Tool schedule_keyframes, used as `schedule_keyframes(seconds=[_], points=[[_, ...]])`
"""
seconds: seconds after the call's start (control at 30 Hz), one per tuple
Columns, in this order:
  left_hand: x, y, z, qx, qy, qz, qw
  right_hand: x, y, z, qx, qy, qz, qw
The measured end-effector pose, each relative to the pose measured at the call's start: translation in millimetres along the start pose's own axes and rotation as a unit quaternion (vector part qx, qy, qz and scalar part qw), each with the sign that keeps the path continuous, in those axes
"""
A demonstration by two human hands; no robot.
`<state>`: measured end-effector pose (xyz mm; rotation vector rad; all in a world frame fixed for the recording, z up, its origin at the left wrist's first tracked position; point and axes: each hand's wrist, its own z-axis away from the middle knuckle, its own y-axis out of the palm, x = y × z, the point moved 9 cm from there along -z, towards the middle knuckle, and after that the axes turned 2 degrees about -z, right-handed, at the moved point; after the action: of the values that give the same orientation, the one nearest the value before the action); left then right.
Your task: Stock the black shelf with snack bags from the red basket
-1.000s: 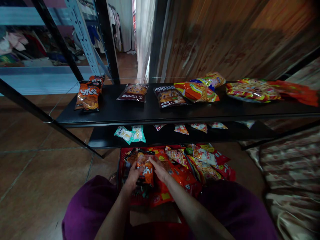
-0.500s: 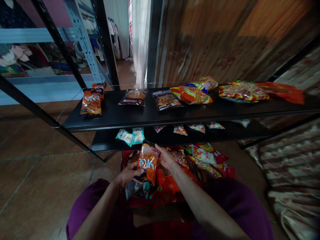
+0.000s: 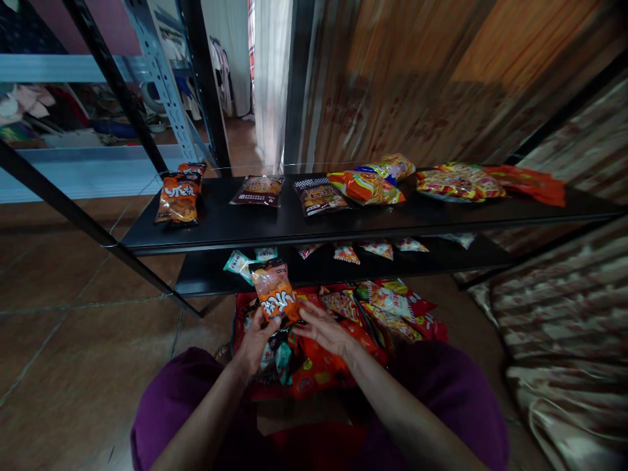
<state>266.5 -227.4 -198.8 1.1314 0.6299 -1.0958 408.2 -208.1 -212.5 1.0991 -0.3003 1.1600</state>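
An orange and black snack bag (image 3: 273,291) with white lettering is held up over the red basket (image 3: 252,394). My left hand (image 3: 256,339) grips its lower left part, thumb in front. At the bag's lower right corner is my right hand (image 3: 321,327), its fingers stretched out and apart; whether the fingertips touch the bag I cannot tell. Beneath both hands the basket is full of snack bags, among them a large red-orange packet (image 3: 321,369) and red-and-yellow bags (image 3: 392,301).
A black shelf (image 3: 220,229) crosses in front, bearing similar orange bags (image 3: 177,199), brown bags (image 3: 258,191), yellow noodle-like packets (image 3: 366,186) and red packets (image 3: 530,184). On the lower shelf (image 3: 206,278) lie small green-white packets (image 3: 240,263). Curtains (image 3: 564,347) hang at the right.
The snack bag has moved up and left and turned, its top now leaning left. My right hand has left the bag's upper right side and come down to its lower corner, fingers opened.
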Motion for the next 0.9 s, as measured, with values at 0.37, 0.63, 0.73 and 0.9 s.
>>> schedule_keyframes(seconds=[0.37, 0.63, 0.73, 0.9], points=[[-6, 6.0, 0, -0.055, 0.007, 0.097, 0.994, -51, 3, 7, -0.104, -0.01, -0.158, 0.982], [-77, -28.7, -18, -0.173, 0.081, 0.16, 0.968, -44, 1, 19, -0.119, -0.004, -0.144, 0.982], [-71, -38.9, -15, -0.228, 0.063, 0.139, 0.961, -56, 13, 24, -0.109, 0.022, -0.157, 0.981], [-61, -60.0, -13, -0.306, 0.045, 0.12, 0.943, -63, 26, 31, -0.108, -0.019, -0.076, 0.991]])
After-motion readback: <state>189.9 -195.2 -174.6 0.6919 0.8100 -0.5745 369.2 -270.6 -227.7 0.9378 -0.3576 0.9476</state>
